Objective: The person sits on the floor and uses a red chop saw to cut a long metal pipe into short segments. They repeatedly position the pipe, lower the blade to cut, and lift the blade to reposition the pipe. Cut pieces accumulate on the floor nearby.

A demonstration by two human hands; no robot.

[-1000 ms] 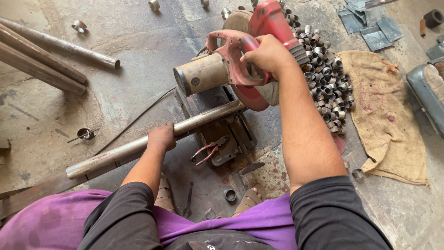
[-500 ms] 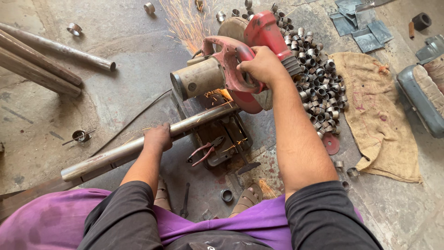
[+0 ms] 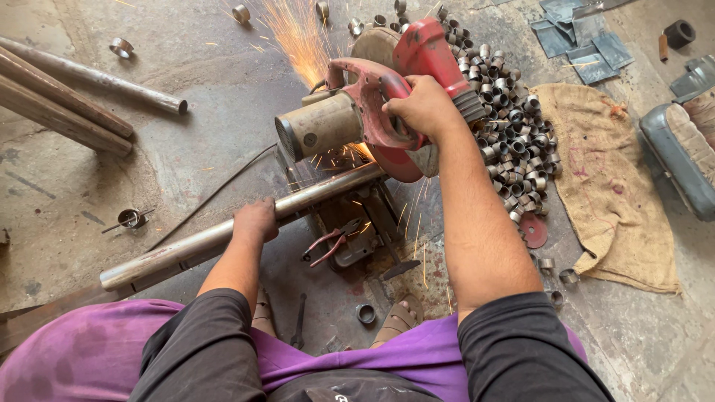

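Observation:
A red chop saw with a tan motor stands on the concrete floor. My right hand grips its red handle, and the blade is down on a long steel pipe, throwing sparks up and back. My left hand is clamped on the pipe just left of the saw's base. A pile of several short cut pipe rings lies right of the saw.
Red-handled pliers rest on the saw base. Long pipes lie at the far left. A burlap sack is spread at the right, with metal scraps beyond. A wrench and my sandalled feet are below.
My right hand has pushed the saw head down onto the pipe. Sparks have grown from a small glow to a wide spray. My left hand stays on the pipe.

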